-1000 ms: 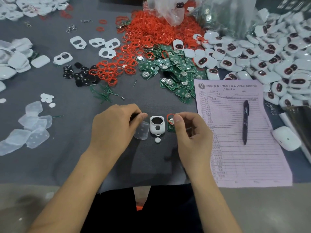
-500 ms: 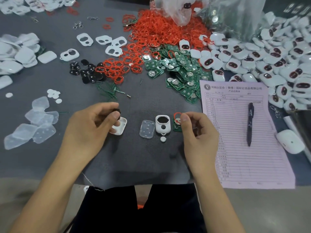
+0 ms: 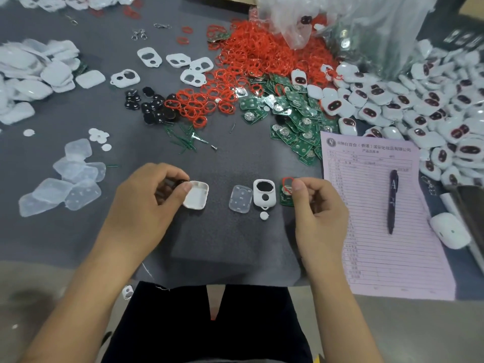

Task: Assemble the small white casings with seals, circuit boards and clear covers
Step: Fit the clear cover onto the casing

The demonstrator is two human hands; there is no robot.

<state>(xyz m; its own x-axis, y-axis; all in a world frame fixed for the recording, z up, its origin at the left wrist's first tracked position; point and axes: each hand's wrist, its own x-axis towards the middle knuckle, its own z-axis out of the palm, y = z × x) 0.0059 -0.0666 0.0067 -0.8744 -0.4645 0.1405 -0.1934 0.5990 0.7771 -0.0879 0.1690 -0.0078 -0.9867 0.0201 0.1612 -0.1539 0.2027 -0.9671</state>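
Left hand (image 3: pixel 146 203) pinches a small black part beside a white casing half (image 3: pixel 196 194) at centre frame; right hand (image 3: pixel 314 203) grips a red seal (image 3: pixel 287 185) over a circuit board (image 3: pixel 285 199). Seal-fitting looks underway; next, seating it squarely.

Even, soft overhead light; faint shadows under the hands; wide-angle bending at edges; far plastic bag (image 3: pixel 366 30) glares, slightly blurred.

On the worktop (image 3: pixel 222 244), a casing front (image 3: pixel 264 193) lies centre, a cover (image 3: pixel 239 199) touching at nine o'clock, a circuit board (image 3: pixel 285 195) at three, a disc (image 3: pixel 264 215) at six, a casing shell (image 3: pixel 196 194) further toward nine.
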